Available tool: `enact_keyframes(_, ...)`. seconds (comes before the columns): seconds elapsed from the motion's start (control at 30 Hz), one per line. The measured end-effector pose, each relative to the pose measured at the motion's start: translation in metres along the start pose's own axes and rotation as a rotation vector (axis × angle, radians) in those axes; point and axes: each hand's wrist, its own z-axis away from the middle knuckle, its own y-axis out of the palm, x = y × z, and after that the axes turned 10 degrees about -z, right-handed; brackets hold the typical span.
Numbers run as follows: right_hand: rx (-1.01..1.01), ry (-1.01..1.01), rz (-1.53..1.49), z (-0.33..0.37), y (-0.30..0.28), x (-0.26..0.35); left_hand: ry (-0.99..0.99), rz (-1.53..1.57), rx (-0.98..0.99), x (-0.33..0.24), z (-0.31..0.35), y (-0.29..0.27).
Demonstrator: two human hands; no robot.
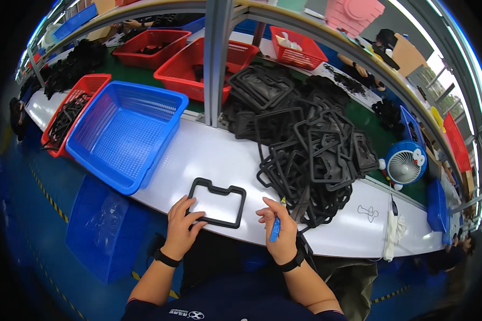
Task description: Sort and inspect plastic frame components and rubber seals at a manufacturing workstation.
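Note:
A thin black frame (242, 206) with a notch in its upper side lies flat on the white table (203, 147) in front of me. At its lower left corner, my left hand (181, 229) grips the edge between thumb and fingers. Just right of the frame, my right hand (281, 235) is closed around a slim blue-handled tool (275, 230) with a yellow part at its upper end; the tip is too small to make out. Beyond my right hand rises a big tangled heap of similar black frames (326, 144), its near edge close to my fingers.
An empty blue basket (123, 134) stands at the left, beside a red basket (72, 115) of black pieces. A metal post (213, 64) rises behind the table. To the right are a blue fan (405, 163), a bent wire clip (368, 213) and a white cloth (393, 235).

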Motion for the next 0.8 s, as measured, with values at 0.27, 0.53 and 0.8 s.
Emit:
enact_keyframes(0.27, -0.278, -0.439, 0.965, -0.06, -0.091, 0.018, 0.041, 0.022, -0.034, -0.013, -0.002, 0.001)
enact_keyframes(0.53, -0.32, -0.656, 0.627, -0.062, -0.119, 0.079, -0.128, 0.566, -0.041, -0.086, 0.014, -0.018)
enact_keyframes(0.8, 0.438, -0.645, 0.83, -0.001, -0.086, 0.115, -0.263, 1.429, 0.463, -0.102, 0.014, 0.017)
